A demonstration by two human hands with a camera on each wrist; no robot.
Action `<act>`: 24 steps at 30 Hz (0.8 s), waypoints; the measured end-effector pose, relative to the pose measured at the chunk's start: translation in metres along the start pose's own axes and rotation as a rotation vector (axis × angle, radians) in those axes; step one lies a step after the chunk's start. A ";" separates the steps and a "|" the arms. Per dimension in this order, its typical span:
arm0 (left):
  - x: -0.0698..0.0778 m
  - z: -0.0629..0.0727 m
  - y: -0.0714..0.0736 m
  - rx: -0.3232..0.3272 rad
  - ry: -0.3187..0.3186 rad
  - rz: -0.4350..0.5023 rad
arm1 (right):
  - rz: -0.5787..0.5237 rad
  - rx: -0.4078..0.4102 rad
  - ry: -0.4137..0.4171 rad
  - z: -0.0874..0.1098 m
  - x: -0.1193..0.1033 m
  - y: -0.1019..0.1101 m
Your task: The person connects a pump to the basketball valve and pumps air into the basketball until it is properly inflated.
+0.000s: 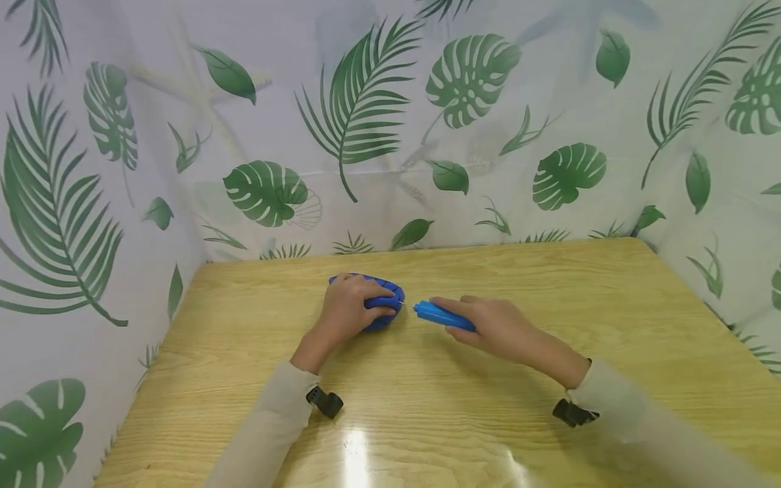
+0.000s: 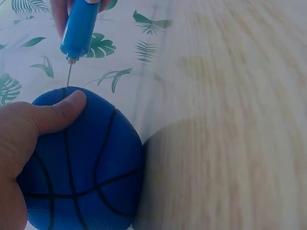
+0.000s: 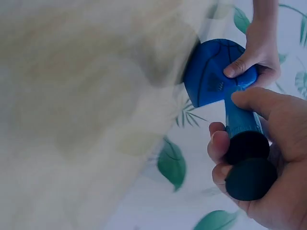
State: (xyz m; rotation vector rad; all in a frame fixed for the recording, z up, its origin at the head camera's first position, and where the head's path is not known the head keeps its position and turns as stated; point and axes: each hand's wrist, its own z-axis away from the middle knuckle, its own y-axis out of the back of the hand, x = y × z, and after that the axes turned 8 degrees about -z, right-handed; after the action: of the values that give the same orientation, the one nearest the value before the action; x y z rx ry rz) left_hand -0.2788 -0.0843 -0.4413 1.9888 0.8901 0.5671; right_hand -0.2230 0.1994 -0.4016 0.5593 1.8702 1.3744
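With right hand (image 1: 497,329) curled round the pump (image 1: 442,316), pointed its long axis leftward at the ball (image 2: 86,158), gripped on the worktop (image 1: 232,352) by the left hand (image 1: 349,303), and held the needle (image 2: 69,74) at the ball's facing edge.

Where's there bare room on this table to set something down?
The table is bare left of the left hand, out to its left edge, right of the right hand toward the leafy wall, and between the sleeves. Crowded: the middle, where the hands hold the ball and pump, with the needle between.
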 end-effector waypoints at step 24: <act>0.008 0.000 -0.009 0.020 0.004 0.015 | 0.372 0.079 0.329 -0.025 -0.009 0.012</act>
State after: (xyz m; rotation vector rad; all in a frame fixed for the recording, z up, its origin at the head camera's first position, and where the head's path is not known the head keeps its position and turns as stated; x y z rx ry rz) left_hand -0.2768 -0.0751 -0.4485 2.0145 0.8867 0.5725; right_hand -0.2375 0.1813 -0.3839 0.7907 2.1666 1.7220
